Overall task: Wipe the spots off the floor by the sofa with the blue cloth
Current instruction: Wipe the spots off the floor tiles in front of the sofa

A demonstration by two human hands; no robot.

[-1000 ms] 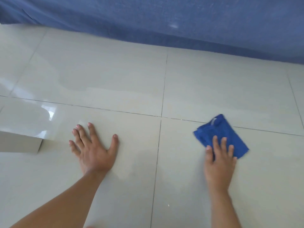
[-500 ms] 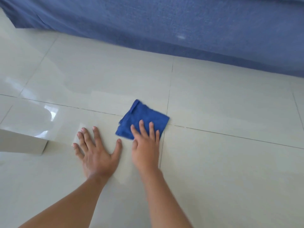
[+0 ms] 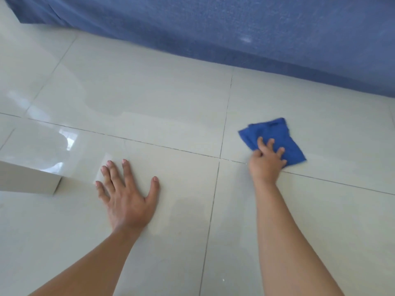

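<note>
The blue cloth point(image 3: 272, 141) is being pressed to the floor point(image 3: 149, 99) just before the sofa point(image 3: 235, 28) by the right hand point(image 3: 266, 162) — fingers curled, bunching it for grip — while the left hand point(image 3: 128, 197), farther from the sofa, is being splayed flat and empty, likely for support.

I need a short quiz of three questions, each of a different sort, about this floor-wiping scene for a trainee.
1. True or false: the left hand lies flat on the floor with fingers spread.
2. Which hand presses the blue cloth? A) left B) right C) both
3. Fill in: the cloth lies on the tile nearer the blue ____.

Key
1. True.
2. B: the right hand presses it, fingers bent on top.
3. Sofa.
</note>
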